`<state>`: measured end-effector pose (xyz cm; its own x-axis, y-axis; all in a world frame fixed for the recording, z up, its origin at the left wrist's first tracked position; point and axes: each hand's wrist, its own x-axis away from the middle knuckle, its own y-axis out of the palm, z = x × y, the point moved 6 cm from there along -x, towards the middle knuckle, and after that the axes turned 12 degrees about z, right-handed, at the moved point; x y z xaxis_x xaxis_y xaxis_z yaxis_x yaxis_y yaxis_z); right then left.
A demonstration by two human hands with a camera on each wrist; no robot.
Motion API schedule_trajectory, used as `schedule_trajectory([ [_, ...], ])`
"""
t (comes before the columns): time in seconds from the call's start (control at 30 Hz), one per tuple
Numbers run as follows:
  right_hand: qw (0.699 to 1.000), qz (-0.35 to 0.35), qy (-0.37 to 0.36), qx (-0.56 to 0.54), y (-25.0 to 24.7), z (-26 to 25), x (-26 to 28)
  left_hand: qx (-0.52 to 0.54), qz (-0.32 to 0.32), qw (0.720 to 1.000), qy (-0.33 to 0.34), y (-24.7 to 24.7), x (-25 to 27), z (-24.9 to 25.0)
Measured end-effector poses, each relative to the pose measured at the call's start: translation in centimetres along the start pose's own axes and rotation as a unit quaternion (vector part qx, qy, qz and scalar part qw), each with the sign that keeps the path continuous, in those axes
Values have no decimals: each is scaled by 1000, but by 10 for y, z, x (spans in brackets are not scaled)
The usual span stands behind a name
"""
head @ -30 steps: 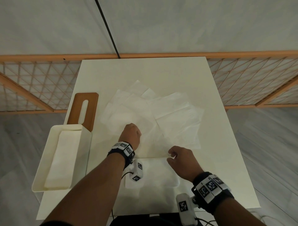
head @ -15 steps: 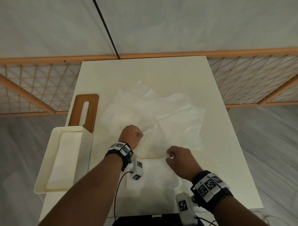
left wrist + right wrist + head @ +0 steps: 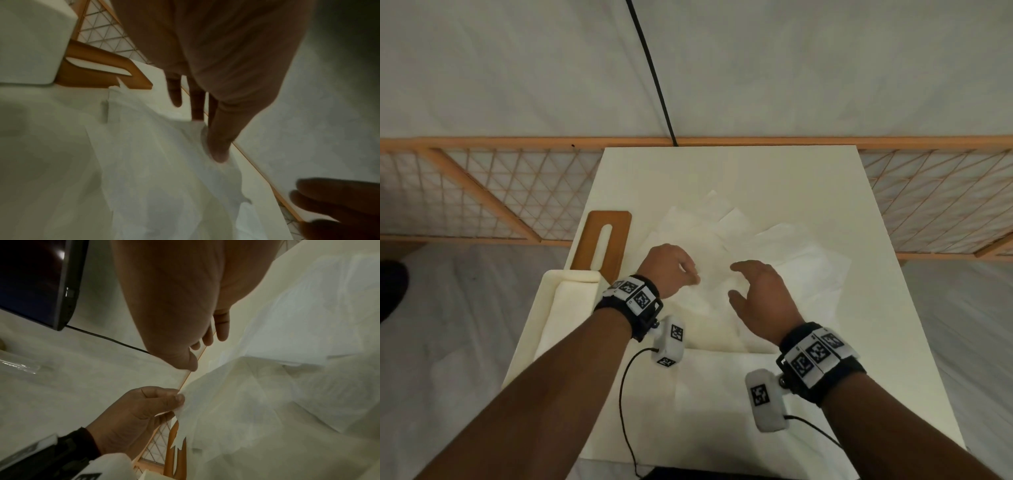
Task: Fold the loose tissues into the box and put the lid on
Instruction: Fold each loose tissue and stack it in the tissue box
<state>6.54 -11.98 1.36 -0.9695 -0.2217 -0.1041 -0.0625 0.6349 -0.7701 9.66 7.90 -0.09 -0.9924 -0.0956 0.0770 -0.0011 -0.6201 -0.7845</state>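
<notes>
white tissues (image 3: 774,260) lie spread and overlapping across the middle of the pale desk (image 3: 722,171) in the head view. the left hand (image 3: 669,269) has its grip closed on an edge of one tissue, knuckles up. the right hand (image 3: 760,301) hovers just beside it over the sheets, fingers loosely spread, holding nothing. a cream box (image 3: 541,329) stands at the desk's left edge, lidless, with folded tissue inside. the wooden lid (image 3: 602,243) with its slot lies flat on the desk just beyond the box. a folded tissue lies near the front edge, between the forearms.

left wrist view: thumb and fingers pinch a tissue corner (image 3: 200,128), the sheet drooping down toward the desk; the lid (image 3: 98,71) and a box corner (image 3: 30,40) sit at upper left.

right wrist view: the right hand's (image 3: 185,305) grip is slack and empty, fingers relaxed; below it the left hand (image 3: 133,415) pinches the lifted tissue's edge (image 3: 185,405).
</notes>
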Motion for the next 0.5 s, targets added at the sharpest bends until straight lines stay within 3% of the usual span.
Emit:
schedule_trajectory([
  [0.17,1000,-19,-10,11,11,-5,-4,-63,-50,997,16,1,6,0],
  [0.27,1000,-21,-12,10,14,-6,-6,-108,-46,992,37,-4,5,4],
  [0.4,999,-40,-29,-7,20,-13,-10,-104,-52,989,96,-9,9,34],
  [0.5,999,-5,-44,-6,15,-20,-17,-52,-68,988,131,-16,15,59],
])
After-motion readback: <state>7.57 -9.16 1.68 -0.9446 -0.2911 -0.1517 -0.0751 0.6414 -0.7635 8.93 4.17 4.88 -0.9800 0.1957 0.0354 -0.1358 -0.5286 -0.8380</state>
